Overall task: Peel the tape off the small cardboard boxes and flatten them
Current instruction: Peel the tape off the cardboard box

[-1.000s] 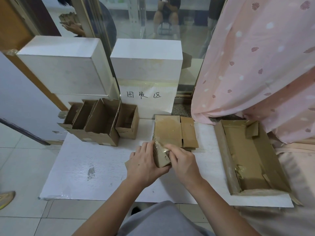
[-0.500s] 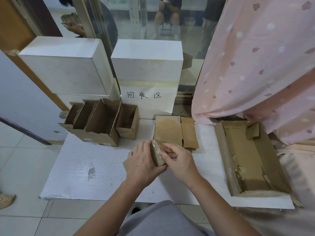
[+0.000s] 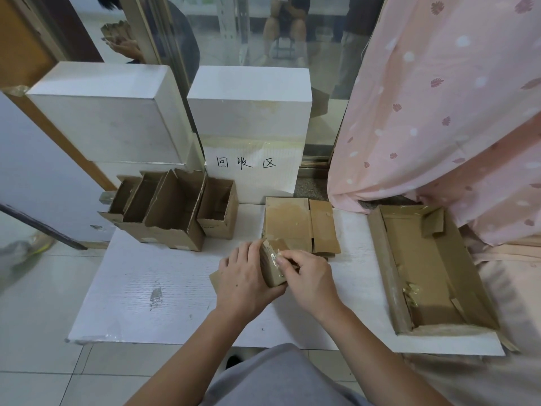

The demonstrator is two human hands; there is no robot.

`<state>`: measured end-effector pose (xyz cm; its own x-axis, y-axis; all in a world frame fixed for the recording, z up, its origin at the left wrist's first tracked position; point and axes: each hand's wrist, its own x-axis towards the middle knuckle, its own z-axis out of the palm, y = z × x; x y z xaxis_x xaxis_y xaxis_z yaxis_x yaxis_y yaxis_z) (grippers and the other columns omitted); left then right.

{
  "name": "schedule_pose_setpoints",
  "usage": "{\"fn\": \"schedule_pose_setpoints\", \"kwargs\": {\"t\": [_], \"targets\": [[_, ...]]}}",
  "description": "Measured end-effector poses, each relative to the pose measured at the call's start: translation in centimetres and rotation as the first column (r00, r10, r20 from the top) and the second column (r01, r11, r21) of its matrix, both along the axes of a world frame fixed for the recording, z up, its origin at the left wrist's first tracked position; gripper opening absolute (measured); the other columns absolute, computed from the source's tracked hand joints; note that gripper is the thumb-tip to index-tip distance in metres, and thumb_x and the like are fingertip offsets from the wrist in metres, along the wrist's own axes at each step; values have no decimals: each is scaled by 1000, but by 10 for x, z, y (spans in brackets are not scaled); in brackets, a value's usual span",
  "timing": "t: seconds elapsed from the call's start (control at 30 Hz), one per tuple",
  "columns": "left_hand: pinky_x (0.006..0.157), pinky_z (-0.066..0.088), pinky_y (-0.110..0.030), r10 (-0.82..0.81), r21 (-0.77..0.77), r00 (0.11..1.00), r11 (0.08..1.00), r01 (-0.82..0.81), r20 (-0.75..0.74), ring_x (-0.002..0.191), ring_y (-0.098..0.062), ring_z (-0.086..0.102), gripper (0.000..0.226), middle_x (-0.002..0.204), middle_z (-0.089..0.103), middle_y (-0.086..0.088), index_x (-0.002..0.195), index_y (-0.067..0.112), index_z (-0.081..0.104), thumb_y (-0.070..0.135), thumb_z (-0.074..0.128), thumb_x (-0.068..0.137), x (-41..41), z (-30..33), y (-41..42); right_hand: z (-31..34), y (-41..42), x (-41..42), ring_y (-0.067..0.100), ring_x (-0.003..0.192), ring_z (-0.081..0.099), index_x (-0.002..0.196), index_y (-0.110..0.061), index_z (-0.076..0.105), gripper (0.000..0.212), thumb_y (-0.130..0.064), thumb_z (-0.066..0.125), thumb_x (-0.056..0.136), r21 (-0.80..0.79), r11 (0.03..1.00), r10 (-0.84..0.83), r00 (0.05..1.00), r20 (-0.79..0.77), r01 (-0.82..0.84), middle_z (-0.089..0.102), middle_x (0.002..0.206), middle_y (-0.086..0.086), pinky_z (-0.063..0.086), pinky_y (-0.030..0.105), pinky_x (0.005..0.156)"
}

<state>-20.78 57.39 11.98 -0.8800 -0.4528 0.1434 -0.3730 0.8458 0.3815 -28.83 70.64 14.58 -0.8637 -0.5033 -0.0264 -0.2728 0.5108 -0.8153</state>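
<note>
Both hands (left [image 3: 243,276], right [image 3: 310,278]) grip one small box [image 3: 270,266]; four open boxes [image 3: 175,212] behind.

Two bare forearms, no sleeves reaching wrist or elbow, no watch, ring or bracelet on left hand [image 3: 244,281] or right hand [image 3: 310,278]. Short, unpainted fingernails. Plain grey garment [image 3: 275,379] at bottom edge, without print or seam detail.

Three handwritten black characters, 回收区 [image 3: 246,163] (a recycling-area sign), stand on a white paper sheet [image 3: 257,174] taped to the front of the white rectangular box [image 3: 248,112] at the white board's [image 3: 140,288] far edge. Small print on the open brown cardboard boxes [image 3: 172,209] is illegible.
</note>
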Motion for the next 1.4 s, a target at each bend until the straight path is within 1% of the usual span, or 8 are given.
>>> {"fn": "schedule_pose_setpoints", "kwargs": {"t": [0.2, 0.37, 0.57, 0.67, 0.97, 1.13, 1.27, 1.4], "targets": [[84, 48, -38, -10, -33, 1000, 999, 9, -16, 103, -17, 56, 92, 118, 58, 8, 135, 26, 46, 80, 63, 64, 3, 2, -5, 0, 0, 1, 4, 79, 66, 100, -29, 77, 14, -31, 63, 99, -70, 994, -76, 989, 124, 85, 72, 79, -17, 54, 28, 71], [82, 47, -36, 10, 46, 1000, 999, -9, -16, 101, -18, 56, 93, 115, 57, 8, 134, 26, 46, 77, 73, 61, 3, 3, -9, 7, -1, -4, 10, 82, 75, 95, -26, 64, 13, -19, 57, 103, -299, 927, -132, 942, 308, 227, 77, 88, -6, 59, 30, 66], [85, 44, -32, -8, 94, 1000, 996, 9, -6, 105, -13, 53, 93, 116, 56, 13, 135, 27, 49, 79, 75, 62, 0, 11, -5, 6, 3, -10, 7, 79, 71, 96, -29, 62, 21, -14, 75, 91, -265, 947, -122, 968, 219, 179, 74, 82, -11, 55, 21, 76], [84, 42, -30, -38, 103, 999, 994, 37, 5, 107, -11, 52, 94, 119, 55, 14, 138, 28, 49, 78, 75, 64, -3, 17, 0, 2, 9, -10, 5, 75, 65, 87, -32, 68, 20, -15, 80, 87, -230, 958, -133, 974, 183, 174, 69, 80, -14, 49, 16, 70], [89, 45, -31, -144, 102, 985, 986, 135, 92, 111, -11, 50, 92, 123, 50, 17, 140, 34, 40, 84, 64, 66, -21, 18, 30, 0, 46, -9, 3, 78, 66, 105, -26, 76, 17, -24, 78, 88, -222, 925, -239, 926, 291, 308, 72, 81, -15, 52, 18, 72], [99, 39, -31, -212, 90, 965, 976, 200, 153, 120, -11, 48, 96, 128, 47, 17, 144, 33, 37, 86, 62, 68, -39, 15, 55, -5, 80, -13, 11, 88, 69, 104, -23, 78, 12, -22, 71, 95, -259, 922, -213, 935, 284, 289, 75, 94, -10, 58, 33, 79], [99, 39, -32, -293, 53, 929, 956, 289, 227, 120, -10, 48, 93, 127, 47, 17, 140, 34, 38, 90, 59, 69, -52, 13, 81, -14, 110, -20, 10, 92, 69, 99, -28, 75, 17, -15, 76, 90, -223, 919, -278, 935, 221, 326, 74, 95, -14, 56, 29, 83], [99, 43, -34, -362, 55, 886, 931, 362, 289, 118, -13, 50, 92, 125, 48, 16, 138, 34, 38, 91, 56, 68, -64, 8, 112, -23, 141, -27, 5, 85, 69, 93, -27, 71, 21, -8, 77, 87, -174, 907, -357, 919, 168, 384, 73, 87, -13, 55, 20, 77]]}}
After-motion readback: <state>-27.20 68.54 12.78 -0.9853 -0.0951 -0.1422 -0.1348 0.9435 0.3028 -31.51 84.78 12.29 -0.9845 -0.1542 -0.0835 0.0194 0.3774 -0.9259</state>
